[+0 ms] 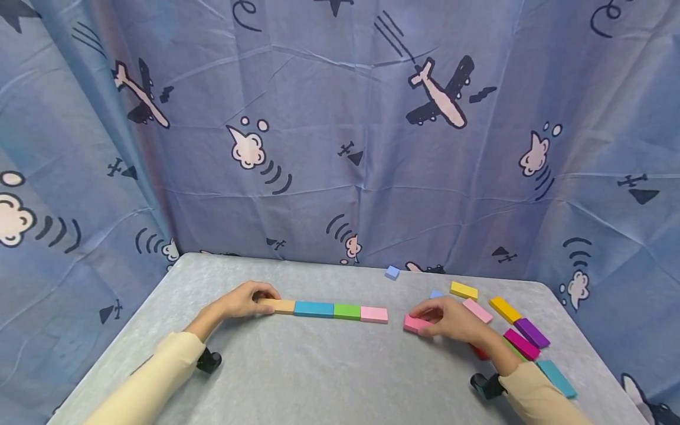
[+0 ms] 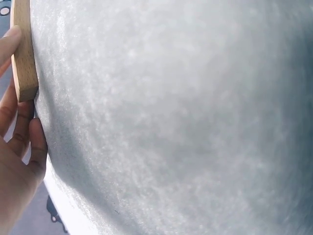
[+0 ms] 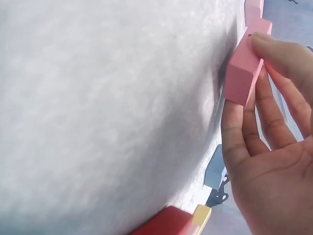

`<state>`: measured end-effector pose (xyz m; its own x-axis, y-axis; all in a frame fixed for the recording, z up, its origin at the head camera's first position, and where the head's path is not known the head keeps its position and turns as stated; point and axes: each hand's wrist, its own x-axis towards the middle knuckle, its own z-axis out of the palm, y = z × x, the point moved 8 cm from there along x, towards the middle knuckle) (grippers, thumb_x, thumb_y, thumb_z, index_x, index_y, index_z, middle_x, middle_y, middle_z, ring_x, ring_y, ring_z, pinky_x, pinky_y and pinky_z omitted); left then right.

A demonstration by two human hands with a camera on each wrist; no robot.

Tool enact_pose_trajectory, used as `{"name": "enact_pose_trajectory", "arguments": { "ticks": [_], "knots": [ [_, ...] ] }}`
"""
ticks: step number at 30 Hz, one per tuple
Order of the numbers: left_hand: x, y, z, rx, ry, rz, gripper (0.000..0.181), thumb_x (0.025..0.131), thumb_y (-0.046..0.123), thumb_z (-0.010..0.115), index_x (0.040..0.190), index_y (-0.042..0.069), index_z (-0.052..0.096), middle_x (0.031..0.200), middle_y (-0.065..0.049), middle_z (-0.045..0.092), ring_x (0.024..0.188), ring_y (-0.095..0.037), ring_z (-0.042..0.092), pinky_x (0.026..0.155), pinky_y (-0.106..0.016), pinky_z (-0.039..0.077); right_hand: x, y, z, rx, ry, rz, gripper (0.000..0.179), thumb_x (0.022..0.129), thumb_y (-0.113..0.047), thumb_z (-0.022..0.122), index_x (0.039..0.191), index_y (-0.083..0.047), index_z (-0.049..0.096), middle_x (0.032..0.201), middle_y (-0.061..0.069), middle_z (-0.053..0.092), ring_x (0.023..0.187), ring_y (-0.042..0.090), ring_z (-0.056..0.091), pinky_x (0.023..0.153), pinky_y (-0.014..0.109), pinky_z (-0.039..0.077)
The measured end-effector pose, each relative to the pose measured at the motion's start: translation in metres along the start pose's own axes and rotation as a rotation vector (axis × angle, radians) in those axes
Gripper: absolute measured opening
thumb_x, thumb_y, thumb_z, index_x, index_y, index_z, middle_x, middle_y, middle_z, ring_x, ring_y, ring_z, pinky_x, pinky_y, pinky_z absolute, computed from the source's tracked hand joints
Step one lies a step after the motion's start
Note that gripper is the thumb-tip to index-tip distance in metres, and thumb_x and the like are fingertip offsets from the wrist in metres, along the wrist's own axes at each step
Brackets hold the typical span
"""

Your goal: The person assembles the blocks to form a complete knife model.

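Note:
Four-sided wooden blocks lie end to end in a row on the table: a natural wood block point(image 1: 284, 306), a blue block point(image 1: 314, 309), a green block point(image 1: 347, 312) and a light pink block point(image 1: 374, 315). My left hand point(image 1: 245, 300) holds the natural wood block at the row's left end, thumb on its near side. Just right of the row, my right hand point(image 1: 451, 319) pinches a darker pink block point(image 1: 413, 323) between thumb and fingers. A gap separates it from the light pink block. In the right wrist view, the thumb presses the held pink block's point(image 3: 240, 73) face.
Loose blocks lie around and beyond my right hand, among them a yellow block point(image 1: 464, 290), a purple block point(image 1: 532, 332), a magenta block point(image 1: 522, 344) and a teal block point(image 1: 556, 378). A small blue block point(image 1: 392, 273) sits near the back edge. A patterned curtain point(image 1: 319, 118) hangs behind the table.

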<state>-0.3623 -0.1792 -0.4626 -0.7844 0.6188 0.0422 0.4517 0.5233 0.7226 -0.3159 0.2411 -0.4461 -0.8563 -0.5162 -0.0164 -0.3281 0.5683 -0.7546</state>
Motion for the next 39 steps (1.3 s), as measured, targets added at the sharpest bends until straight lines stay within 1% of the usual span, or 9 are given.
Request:
{"name": "enact_pose_trajectory", "arguments": {
  "ticks": [3,8,10,16,21,24,28,30,39],
  "knots": [
    [0.0,0.001,0.0,-0.005,-0.005,-0.001,0.022,0.093,0.011,0.076,0.114,0.006,0.073,0.106,-0.001,0.069,0.093,-0.02,0.06,0.084,-0.037,0.048,0.006,0.0,0.001,0.019,-0.017,-0.011,0.032,0.087,-0.011,0.083,0.117,-0.004,0.074,0.113,0.007,0.071,0.102,0.029,0.063,0.091,0.042,0.052],
    [0.001,0.002,-0.001,-0.004,-0.005,-0.003,0.022,0.093,0.011,0.076,0.114,0.006,0.073,0.106,-0.001,0.069,0.092,-0.02,0.06,0.082,-0.036,0.047,0.017,0.002,0.002,0.022,-0.034,0.001,0.032,0.087,-0.01,0.082,0.118,-0.004,0.074,0.115,0.007,0.07,0.104,0.028,0.062,0.091,0.035,0.052],
    [0.001,0.003,-0.001,0.001,-0.003,-0.004,0.022,0.093,0.011,0.076,0.114,0.006,0.073,0.105,-0.001,0.069,0.091,-0.02,0.059,0.081,-0.035,0.047,0.021,0.002,0.002,0.02,-0.036,0.005,0.032,0.087,-0.009,0.082,0.118,-0.005,0.074,0.114,0.007,0.07,0.103,0.028,0.062,0.09,0.035,0.052],
    [0.001,0.003,-0.001,0.002,-0.005,-0.007,0.022,0.093,0.011,0.077,0.114,0.006,0.073,0.105,-0.001,0.069,0.091,-0.019,0.059,0.081,-0.035,0.047,0.03,-0.003,0.004,0.027,-0.052,-0.033,0.032,0.085,-0.004,0.083,0.116,0.0,0.074,0.112,0.01,0.071,0.102,0.031,0.064,0.09,0.046,0.052],
    [0.001,0.003,-0.001,-0.006,-0.006,0.002,0.021,0.093,0.01,0.076,0.114,0.006,0.073,0.104,-0.001,0.069,0.091,-0.019,0.06,0.081,-0.034,0.048,0.034,-0.007,0.006,0.043,-0.061,-0.062,0.032,0.085,0.0,0.082,0.116,0.003,0.073,0.113,0.013,0.07,0.102,0.033,0.064,0.09,0.05,0.052],
    [0.001,0.003,-0.001,-0.012,-0.006,0.012,0.021,0.093,0.01,0.076,0.113,0.005,0.073,0.103,-0.001,0.069,0.09,-0.019,0.061,0.081,-0.034,0.048,0.035,-0.009,0.008,0.043,-0.069,-0.071,0.033,0.084,0.0,0.081,0.116,0.003,0.073,0.113,0.014,0.07,0.102,0.033,0.064,0.09,0.048,0.052],
    [0.001,0.003,-0.001,-0.013,-0.006,0.018,0.021,0.093,0.01,0.076,0.113,0.005,0.072,0.104,-0.001,0.069,0.09,-0.019,0.061,0.081,-0.034,0.048,0.038,-0.01,0.011,0.029,-0.081,-0.072,0.032,0.085,-0.001,0.081,0.116,0.001,0.074,0.111,0.011,0.07,0.099,0.029,0.064,0.087,0.039,0.054],
    [0.0,0.002,-0.001,-0.012,-0.007,0.017,0.022,0.093,0.011,0.076,0.114,0.005,0.072,0.104,-0.002,0.069,0.091,-0.019,0.06,0.081,-0.034,0.048,0.04,-0.01,0.013,0.027,-0.086,-0.073,0.032,0.085,-0.001,0.081,0.116,0.001,0.074,0.11,0.01,0.071,0.097,0.028,0.064,0.087,0.038,0.054],
    [-0.002,0.003,-0.001,-0.005,0.0,-0.004,0.023,0.093,0.011,0.076,0.115,0.005,0.072,0.104,-0.002,0.069,0.089,-0.019,0.06,0.08,-0.034,0.048,0.046,-0.01,0.017,0.046,-0.095,-0.05,0.033,0.082,0.003,0.082,0.114,0.0,0.075,0.108,0.008,0.07,0.097,0.028,0.064,0.088,0.043,0.053]
  ]
}}
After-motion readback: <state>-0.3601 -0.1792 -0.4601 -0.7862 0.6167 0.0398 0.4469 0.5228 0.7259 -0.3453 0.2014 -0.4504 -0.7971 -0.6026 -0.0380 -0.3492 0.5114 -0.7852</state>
